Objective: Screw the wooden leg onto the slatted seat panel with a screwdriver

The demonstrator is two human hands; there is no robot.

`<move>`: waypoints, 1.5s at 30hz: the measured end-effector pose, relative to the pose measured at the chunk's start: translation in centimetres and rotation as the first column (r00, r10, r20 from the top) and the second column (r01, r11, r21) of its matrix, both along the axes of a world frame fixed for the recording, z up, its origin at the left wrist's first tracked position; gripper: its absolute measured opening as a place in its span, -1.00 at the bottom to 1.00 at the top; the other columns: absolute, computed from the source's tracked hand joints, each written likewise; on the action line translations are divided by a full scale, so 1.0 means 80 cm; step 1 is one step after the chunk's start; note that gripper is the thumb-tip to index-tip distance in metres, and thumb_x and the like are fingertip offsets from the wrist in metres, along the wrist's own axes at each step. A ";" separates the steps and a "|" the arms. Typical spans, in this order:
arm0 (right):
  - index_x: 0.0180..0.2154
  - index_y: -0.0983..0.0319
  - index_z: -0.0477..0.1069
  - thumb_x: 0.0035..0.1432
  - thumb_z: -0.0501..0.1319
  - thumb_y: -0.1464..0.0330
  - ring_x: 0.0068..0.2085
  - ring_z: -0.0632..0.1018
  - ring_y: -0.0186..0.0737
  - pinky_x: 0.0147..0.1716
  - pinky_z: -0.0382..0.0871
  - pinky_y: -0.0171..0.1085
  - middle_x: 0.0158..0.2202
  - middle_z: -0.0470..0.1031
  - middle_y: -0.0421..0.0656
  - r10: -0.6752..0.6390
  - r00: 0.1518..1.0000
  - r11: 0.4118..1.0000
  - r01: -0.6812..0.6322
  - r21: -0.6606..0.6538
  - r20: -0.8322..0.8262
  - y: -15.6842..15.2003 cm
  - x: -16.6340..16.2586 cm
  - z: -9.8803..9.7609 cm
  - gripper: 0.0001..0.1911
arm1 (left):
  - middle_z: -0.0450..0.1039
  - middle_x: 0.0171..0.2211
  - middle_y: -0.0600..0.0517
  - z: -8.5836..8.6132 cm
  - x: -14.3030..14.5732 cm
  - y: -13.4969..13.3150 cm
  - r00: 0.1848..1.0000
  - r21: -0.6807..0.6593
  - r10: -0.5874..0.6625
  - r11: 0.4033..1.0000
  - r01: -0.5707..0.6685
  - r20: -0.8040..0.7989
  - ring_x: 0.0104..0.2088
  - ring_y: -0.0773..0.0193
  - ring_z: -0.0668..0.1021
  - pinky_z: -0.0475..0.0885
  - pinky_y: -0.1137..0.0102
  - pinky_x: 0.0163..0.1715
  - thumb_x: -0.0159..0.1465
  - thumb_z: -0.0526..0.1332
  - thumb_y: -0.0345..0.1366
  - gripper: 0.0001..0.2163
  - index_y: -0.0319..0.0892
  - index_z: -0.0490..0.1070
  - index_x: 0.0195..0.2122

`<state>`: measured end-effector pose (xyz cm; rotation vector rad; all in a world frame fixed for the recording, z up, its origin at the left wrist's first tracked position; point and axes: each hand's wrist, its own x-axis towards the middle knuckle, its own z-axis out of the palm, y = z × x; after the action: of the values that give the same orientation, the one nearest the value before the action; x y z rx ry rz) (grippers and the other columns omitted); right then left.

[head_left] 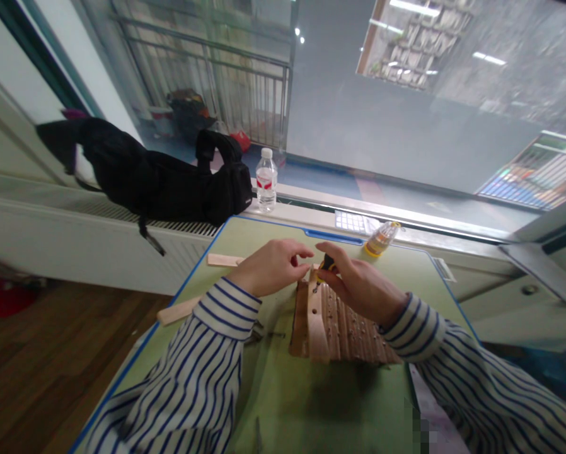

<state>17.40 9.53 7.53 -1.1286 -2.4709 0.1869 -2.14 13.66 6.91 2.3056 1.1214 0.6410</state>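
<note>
A slatted wooden piece (340, 331) made of several strips with small holes lies on the green table (311, 403). My right hand (361, 284) is closed round a small screwdriver (327, 263) with a yellow and black handle, its tip down at the far end of a light slat. My left hand (271, 266) hovers just left of it, thumb and fingers pinched together near the screwdriver's tip; whatever they hold is too small to see. Both arms wear blue-striped white sleeves.
Two loose wooden strips (179, 310) (224, 259) lie on the table's left side. A small amber bottle (381, 239) lies at the far edge. A water bottle (266, 180) and a black bag (169, 180) rest on the windowsill. Wooden floor lies to the left.
</note>
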 end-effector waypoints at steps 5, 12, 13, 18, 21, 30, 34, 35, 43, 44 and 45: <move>0.16 0.33 0.04 0.27 -0.03 0.34 -0.26 0.52 -0.21 -0.31 0.35 -0.24 -0.18 0.50 0.01 0.022 0.999 0.999 -0.023 -0.024 -0.027 -0.002 0.002 0.000 -0.55 | 0.45 -0.46 0.07 0.014 -0.009 -0.009 0.998 -0.060 -0.064 0.996 0.065 0.013 -0.46 0.36 0.44 0.27 0.48 -0.46 0.20 0.14 -0.21 -0.80 -0.21 0.48 -0.31; 0.19 0.32 0.07 0.28 -0.05 0.34 -0.13 0.45 -0.18 -0.16 0.36 -0.17 -0.05 0.38 0.05 0.029 0.998 0.999 -0.028 0.017 -0.051 -0.001 0.007 0.008 -0.53 | 0.47 -0.46 0.08 0.007 0.002 -0.010 0.996 -0.058 -0.088 0.994 0.089 0.027 -0.46 0.36 0.44 0.25 0.47 -0.46 0.12 0.25 -0.06 -0.72 -0.18 0.50 -0.32; 0.19 0.33 0.07 0.28 -0.05 0.34 -0.13 0.45 -0.18 -0.14 0.35 -0.16 -0.05 0.37 0.06 0.026 0.999 0.999 -0.025 0.020 -0.048 -0.001 0.008 0.008 -0.53 | 0.48 -0.45 0.08 0.007 0.005 -0.010 0.995 -0.050 -0.094 0.994 0.096 0.040 -0.46 0.37 0.44 0.25 0.48 -0.46 0.12 0.26 -0.07 -0.73 -0.17 0.51 -0.32; 0.20 0.34 0.07 0.29 -0.05 0.33 -0.09 0.43 -0.16 -0.10 0.34 -0.13 -0.04 0.37 0.07 0.029 0.998 1.000 -0.028 0.010 -0.050 -0.001 0.012 0.009 -0.52 | 0.52 -0.36 0.06 0.004 0.017 -0.012 0.991 -0.026 -0.108 0.994 0.110 0.076 -0.45 0.38 0.45 0.27 0.48 -0.43 0.15 0.25 -0.15 -0.78 -0.16 0.50 -0.26; 0.21 0.33 0.05 0.28 -0.04 0.33 -0.07 0.43 -0.15 -0.10 0.34 -0.13 0.00 0.37 0.08 0.044 0.997 0.999 -0.043 0.018 -0.061 0.001 0.014 0.010 -0.51 | 0.53 -0.33 0.04 0.003 0.021 -0.014 0.995 -0.017 -0.075 0.997 0.076 0.063 -0.43 0.35 0.47 0.26 0.47 -0.42 0.16 0.23 -0.20 -0.81 -0.15 0.50 -0.25; 0.19 0.33 0.10 0.24 0.01 0.35 -0.20 0.49 -0.22 -0.19 0.37 -0.16 -0.04 0.43 0.07 0.016 1.000 1.000 -0.016 0.005 0.008 0.000 0.019 0.035 -0.51 | 0.55 -0.35 0.04 0.005 0.021 -0.015 0.997 -0.013 -0.058 0.998 0.059 0.051 -0.41 0.33 0.50 0.27 0.47 -0.44 0.17 0.22 -0.25 -0.85 -0.16 0.50 -0.29; 0.07 0.30 0.25 0.26 -0.02 0.35 -0.13 0.48 -0.19 -0.16 0.35 -0.17 -0.06 0.45 0.03 0.024 0.999 0.999 -0.025 0.038 0.030 0.000 0.017 0.038 -0.62 | 0.56 -0.32 0.05 0.007 0.021 -0.017 0.996 -0.009 -0.075 0.997 0.075 0.054 -0.37 0.32 0.51 0.29 0.47 -0.40 0.18 0.21 -0.28 -0.84 -0.14 0.52 -0.25; 0.06 0.30 0.26 0.27 -0.02 0.35 -0.14 0.48 -0.20 -0.16 0.35 -0.17 -0.07 0.46 0.02 0.017 1.000 0.999 -0.018 0.040 0.026 0.000 0.016 0.037 -0.64 | 0.56 -0.33 0.06 0.007 0.020 -0.017 0.996 -0.003 -0.076 0.997 0.077 0.053 -0.37 0.32 0.52 0.29 0.47 -0.40 0.18 0.21 -0.28 -0.84 -0.14 0.52 -0.25; 0.03 0.31 0.26 0.28 -0.03 0.33 -0.16 0.47 -0.22 -0.19 0.35 -0.22 -0.14 0.46 -0.01 0.000 1.000 0.999 0.000 0.044 0.009 -0.001 0.011 0.029 -0.66 | 0.55 -0.37 0.04 0.004 0.017 -0.016 0.994 0.002 -0.100 0.995 0.100 0.051 -0.41 0.34 0.50 0.28 0.47 -0.42 0.19 0.18 -0.27 -0.84 -0.16 0.52 -0.26; 0.03 0.31 0.26 0.28 -0.03 0.33 -0.16 0.47 -0.22 -0.19 0.35 -0.22 -0.14 0.46 -0.01 -0.002 1.000 0.999 0.001 0.042 0.008 -0.001 0.011 0.029 -0.66 | 0.54 -0.38 0.04 0.004 0.016 -0.016 0.994 0.000 -0.101 0.995 0.101 0.049 -0.41 0.34 0.50 0.28 0.47 -0.42 0.20 0.18 -0.27 -0.83 -0.16 0.52 -0.26; 0.03 0.31 0.26 0.29 -0.03 0.32 -0.17 0.47 -0.22 -0.19 0.34 -0.22 -0.15 0.46 -0.02 -0.003 1.000 0.999 0.003 0.042 0.008 -0.001 0.011 0.029 -0.67 | 0.54 -0.39 0.03 0.004 0.016 -0.016 0.994 -0.002 -0.101 0.995 0.101 0.046 -0.42 0.34 0.49 0.28 0.47 -0.43 0.20 0.17 -0.26 -0.83 -0.17 0.52 -0.26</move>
<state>18.25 9.47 9.83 -1.1179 -2.4683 0.1284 -0.83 12.34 7.26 2.3155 0.9777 0.6483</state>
